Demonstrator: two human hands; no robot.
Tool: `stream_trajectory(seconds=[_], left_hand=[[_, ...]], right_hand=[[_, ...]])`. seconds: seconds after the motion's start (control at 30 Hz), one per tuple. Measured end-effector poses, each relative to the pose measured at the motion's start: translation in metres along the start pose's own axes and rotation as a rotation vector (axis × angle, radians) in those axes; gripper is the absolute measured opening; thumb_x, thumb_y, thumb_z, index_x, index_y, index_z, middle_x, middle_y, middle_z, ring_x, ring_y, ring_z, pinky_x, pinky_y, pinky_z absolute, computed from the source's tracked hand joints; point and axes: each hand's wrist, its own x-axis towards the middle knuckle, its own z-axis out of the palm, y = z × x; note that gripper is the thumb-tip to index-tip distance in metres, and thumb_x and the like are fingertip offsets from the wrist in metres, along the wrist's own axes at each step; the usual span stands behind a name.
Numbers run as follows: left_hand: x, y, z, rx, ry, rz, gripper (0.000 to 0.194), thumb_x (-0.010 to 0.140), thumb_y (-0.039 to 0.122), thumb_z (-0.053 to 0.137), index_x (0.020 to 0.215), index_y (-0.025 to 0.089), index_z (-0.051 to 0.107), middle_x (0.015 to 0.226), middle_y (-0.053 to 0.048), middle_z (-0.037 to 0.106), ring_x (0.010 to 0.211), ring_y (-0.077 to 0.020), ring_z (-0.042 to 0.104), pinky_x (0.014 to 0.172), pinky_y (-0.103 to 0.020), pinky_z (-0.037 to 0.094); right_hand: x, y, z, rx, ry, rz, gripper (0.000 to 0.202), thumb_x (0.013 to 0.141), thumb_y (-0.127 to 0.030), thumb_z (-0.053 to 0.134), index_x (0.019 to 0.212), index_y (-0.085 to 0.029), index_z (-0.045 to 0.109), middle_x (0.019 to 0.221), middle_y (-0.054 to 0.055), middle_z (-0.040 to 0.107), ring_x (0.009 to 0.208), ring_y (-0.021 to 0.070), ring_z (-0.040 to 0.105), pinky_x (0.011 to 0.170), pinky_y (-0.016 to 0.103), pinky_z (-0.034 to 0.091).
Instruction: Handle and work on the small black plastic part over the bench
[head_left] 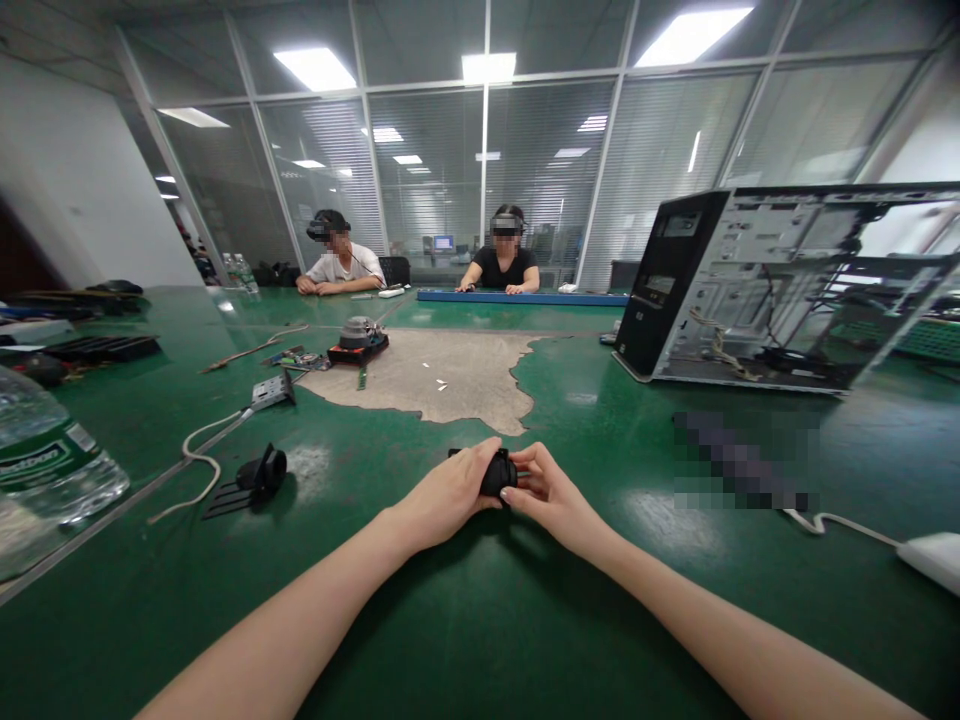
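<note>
Between my two hands, just above the green tabletop (442, 620), is a small black rounded part (498, 474); its exact kind does not show. My left hand (446, 492) wraps it from the left with the fingers over its top. From the right, my right hand (551, 488) pinches its side with thumb and fingertips. A dark flat edge of it sticks out beyond the left fingers. To the left on the table lies another black part (264, 474) with a round end and flat slats.
An opened computer case (651, 290) stands at right. Left are a large water bottle (52, 455), a metal bracket (271, 392) with a pale cable, and a black-and-orange device (358, 343). A bare patch (465, 370) lies ahead. Two people sit across the table behind a blue bar (517, 297).
</note>
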Motion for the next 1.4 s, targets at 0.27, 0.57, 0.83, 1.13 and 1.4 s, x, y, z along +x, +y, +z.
stream_trajectory(seconds=[0.27,0.57,0.83,1.13,1.4], left_hand=[[0.002,0.006,0.006,0.263,0.107,-0.062,0.074,0.072,0.041,0.058,0.128,0.018,0.015,0.122,-0.013,0.043,0.107,-0.0270,0.039,0.089,-0.043,0.030],[0.004,0.011,0.009,0.255,0.063,-0.118,0.074,0.074,0.054,0.047,0.127,0.012,0.018,0.120,-0.016,0.043,0.096,-0.0282,0.045,0.078,-0.043,0.034],[0.006,0.009,0.011,0.179,0.225,-0.218,0.074,0.068,0.049,0.055,0.123,0.013,0.022,0.111,-0.016,0.049,0.093,-0.0276,0.050,0.077,-0.043,0.038],[0.003,0.018,0.011,-0.076,0.169,-0.348,0.057,0.070,0.048,0.052,0.111,0.015,0.029,0.092,-0.010,0.057,0.079,-0.0236,0.058,0.065,-0.034,0.044],[0.003,0.022,0.006,-0.178,0.072,-0.401,0.052,0.070,0.047,0.052,0.107,0.017,0.030,0.089,-0.008,0.058,0.076,-0.0229,0.059,0.061,-0.031,0.043]], right_hand=[[0.001,-0.001,-0.003,0.041,0.009,0.006,0.033,0.070,-0.033,0.060,0.088,-0.022,0.036,0.090,0.001,0.052,0.076,0.0115,0.056,0.073,0.031,0.046],[0.003,-0.003,-0.005,0.103,0.029,0.035,0.034,0.067,-0.033,0.063,0.088,-0.021,0.040,0.090,0.002,0.054,0.080,0.0133,0.057,0.077,0.032,0.044],[0.004,-0.012,-0.001,0.040,0.084,0.031,0.031,0.072,-0.039,0.057,0.093,-0.021,0.045,0.089,0.002,0.057,0.077,0.0135,0.056,0.071,0.029,0.045],[0.006,-0.005,-0.003,-0.073,0.098,0.003,0.027,0.075,-0.037,0.052,0.097,-0.021,0.048,0.086,0.001,0.054,0.071,0.0114,0.053,0.065,0.027,0.045],[0.004,-0.010,-0.005,0.003,0.051,0.026,0.021,0.072,-0.034,0.056,0.087,-0.020,0.048,0.089,0.002,0.055,0.080,0.0141,0.055,0.071,0.029,0.045]])
